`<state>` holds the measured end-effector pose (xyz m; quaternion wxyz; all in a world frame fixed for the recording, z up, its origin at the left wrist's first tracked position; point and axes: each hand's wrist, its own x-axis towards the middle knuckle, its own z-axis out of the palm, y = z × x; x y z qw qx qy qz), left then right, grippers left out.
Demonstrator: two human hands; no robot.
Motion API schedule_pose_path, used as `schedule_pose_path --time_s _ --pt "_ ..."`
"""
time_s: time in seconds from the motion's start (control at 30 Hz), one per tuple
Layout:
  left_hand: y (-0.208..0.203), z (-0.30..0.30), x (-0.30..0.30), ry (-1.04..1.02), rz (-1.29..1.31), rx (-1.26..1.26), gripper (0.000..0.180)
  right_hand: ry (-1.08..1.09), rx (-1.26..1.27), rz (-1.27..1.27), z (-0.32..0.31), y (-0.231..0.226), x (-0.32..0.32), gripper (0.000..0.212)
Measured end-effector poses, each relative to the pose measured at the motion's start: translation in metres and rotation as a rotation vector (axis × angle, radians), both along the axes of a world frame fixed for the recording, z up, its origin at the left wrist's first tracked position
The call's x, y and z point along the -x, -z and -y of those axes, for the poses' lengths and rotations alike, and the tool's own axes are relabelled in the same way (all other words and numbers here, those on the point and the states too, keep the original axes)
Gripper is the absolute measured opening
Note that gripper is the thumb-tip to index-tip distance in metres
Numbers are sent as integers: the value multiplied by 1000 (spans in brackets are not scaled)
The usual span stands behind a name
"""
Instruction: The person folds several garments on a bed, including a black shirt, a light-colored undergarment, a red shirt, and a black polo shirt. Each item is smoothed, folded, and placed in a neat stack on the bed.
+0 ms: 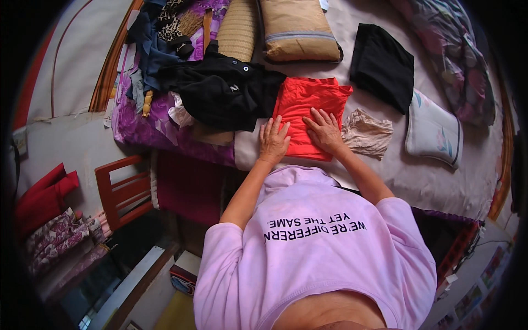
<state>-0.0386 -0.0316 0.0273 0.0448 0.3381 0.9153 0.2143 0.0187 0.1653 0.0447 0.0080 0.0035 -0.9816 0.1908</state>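
A red garment (309, 102) lies folded into a rough rectangle on the bed, its surface lightly creased. My left hand (274, 138) presses flat on its near left edge, fingers stretched out. Across its middle right rests my right hand (324, 130), also flat with spread fingers. Just left of the red cloth, and touching it, is a black garment with buttons (228, 88), loosely heaped. A crumpled beige cloth (367, 133) lies beside my right wrist. Farther right sits a folded black garment (381, 66).
A brown cushion (300, 30) lies at the back. To the right are a white floral pillow (433, 129) and a bunched floral quilt (459, 55). Purple bedding (148, 124) with more clothes covers the left side. A wooden chair (125, 190) stands at the near left.
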Motion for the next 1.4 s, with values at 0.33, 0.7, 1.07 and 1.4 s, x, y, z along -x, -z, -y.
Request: schedule_pose_path --time_s 0.33,0.7,1.07,1.4 --pt "-4 18 14 -161 165 -417 36 0 77 81 -4 -4 9 39" --pt "-62 111 66 -925 361 -1168 33 92 680 -70 33 -16 108 41" --pt "-77 121 99 -915 828 -1330 32 129 755 101 87 -26 230 48" --pt "-156 126 87 -648 618 -1332 17 -499 587 -465 191 -184 188 16"
